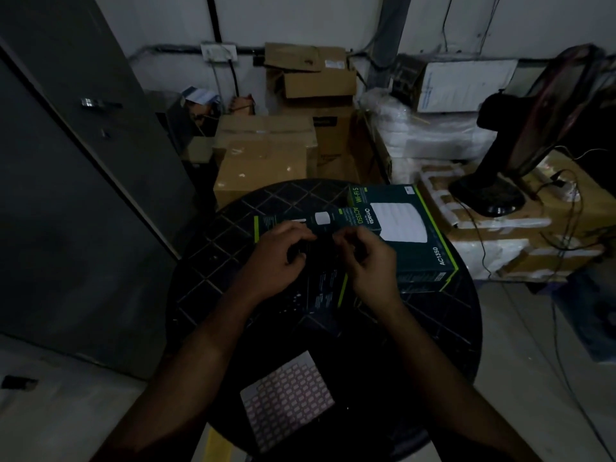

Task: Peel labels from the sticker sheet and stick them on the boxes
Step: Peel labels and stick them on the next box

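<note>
At mid-frame, fingers [301,233] of the left hand [281,258] and right hand [366,258] are curled over a dark box [300,221]; what is pinched cannot be told. A second box [420,241] is seen right; the sticker sheet [286,400] lies lower centre on the surface [233,221]

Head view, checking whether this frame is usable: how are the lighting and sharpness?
Head view: very dim; both hands, left hand and right hand, blurred over the dark box; sticker sheet grid legible; wide-angle bending at the edges.

Both hands [328,253] over dark box [320,285], sticker sheet [286,400] nearer.
</note>
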Tool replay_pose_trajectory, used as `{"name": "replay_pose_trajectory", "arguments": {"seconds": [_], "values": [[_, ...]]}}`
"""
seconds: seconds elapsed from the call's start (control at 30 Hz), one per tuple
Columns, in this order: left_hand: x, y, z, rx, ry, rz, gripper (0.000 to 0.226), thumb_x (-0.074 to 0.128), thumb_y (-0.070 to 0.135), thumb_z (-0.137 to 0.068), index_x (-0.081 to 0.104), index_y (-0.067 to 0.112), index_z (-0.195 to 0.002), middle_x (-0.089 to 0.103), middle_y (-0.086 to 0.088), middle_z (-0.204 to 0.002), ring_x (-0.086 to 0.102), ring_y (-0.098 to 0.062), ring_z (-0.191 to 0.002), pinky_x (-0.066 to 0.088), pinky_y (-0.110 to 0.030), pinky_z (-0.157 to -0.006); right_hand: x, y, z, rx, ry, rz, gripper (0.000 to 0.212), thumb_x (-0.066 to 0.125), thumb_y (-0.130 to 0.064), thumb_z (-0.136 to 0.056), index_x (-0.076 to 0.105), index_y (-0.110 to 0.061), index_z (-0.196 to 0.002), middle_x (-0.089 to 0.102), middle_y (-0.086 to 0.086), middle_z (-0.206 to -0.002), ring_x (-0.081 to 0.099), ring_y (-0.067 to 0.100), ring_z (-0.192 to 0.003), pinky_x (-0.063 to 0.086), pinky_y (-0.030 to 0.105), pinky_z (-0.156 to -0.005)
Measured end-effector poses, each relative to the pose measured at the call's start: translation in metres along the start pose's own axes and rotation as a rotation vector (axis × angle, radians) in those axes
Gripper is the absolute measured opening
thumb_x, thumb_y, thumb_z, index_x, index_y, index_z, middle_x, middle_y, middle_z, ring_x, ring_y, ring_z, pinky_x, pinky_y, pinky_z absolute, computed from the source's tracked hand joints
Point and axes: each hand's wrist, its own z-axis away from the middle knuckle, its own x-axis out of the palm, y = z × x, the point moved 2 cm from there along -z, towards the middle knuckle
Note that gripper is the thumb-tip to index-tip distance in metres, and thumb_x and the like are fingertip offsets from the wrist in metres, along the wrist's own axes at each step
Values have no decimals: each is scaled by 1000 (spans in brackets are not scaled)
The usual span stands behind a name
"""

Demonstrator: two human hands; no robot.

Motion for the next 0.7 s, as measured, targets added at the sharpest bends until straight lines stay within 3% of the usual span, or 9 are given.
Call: {"name": "replay_pose_trajectory", "arguments": {"seconds": [0.23, 0.37, 0.5, 0.63, 0.7], "values": [[3, 3, 0, 19, 71, -23, 29, 66, 5, -83, 66, 16, -110, 59, 5, -118, 53, -8, -116, 41, -22, -101, -1, 7, -38, -174, -83, 316, 10, 65, -11, -94, 73, -14, -100, 71, 1, -96, 64, 13, -86, 53, 30, -78], [4, 6, -1, 20, 90, -26, 28, 66, 3, -82, 67, 13, -107, 60, 3, -116, 54, -11, -116, 42, -23, -101, 0, 6, -42, -244, -157, 436, 18, 66, -1, -88, 75, -10, -101, 73, 9, -99, 65, 19, -91, 43, 15, -82], [5, 4, -2, 29, 96, -36, 27, 66, 3, -80, 67, 14, -104, 60, 3, -114, 55, -10, -113, 43, -23, -99, 2, 7, -45, -277, -210, 566, 18, 66, -4, -88, 74, -11, -103, 70, 10, -95, 65, 26, -89, 41, 23, -75], [4, 6, -1, 28, 94, -25, 28, 65, 1, -78, 66, 14, -103, 59, 3, -112, 56, -9, -108, 40, -12, -93, 6, 4, -43, -356, -251, 630, 21, 69, -9, -84, 71, -9, -105, 64, 11, -91, 64, 32, -82, 53, 37, -65], [4, 6, -1, 24, 89, -32, 29, 65, 2, -78, 66, 14, -104, 59, 4, -113, 56, -10, -108, 42, -15, -93, 7, -1, -41, -406, -257, 664, 26, 69, -15, -87, 69, -12, -113, 62, 8, -87, 62, 29, -77, 52, 36, -59]]}}
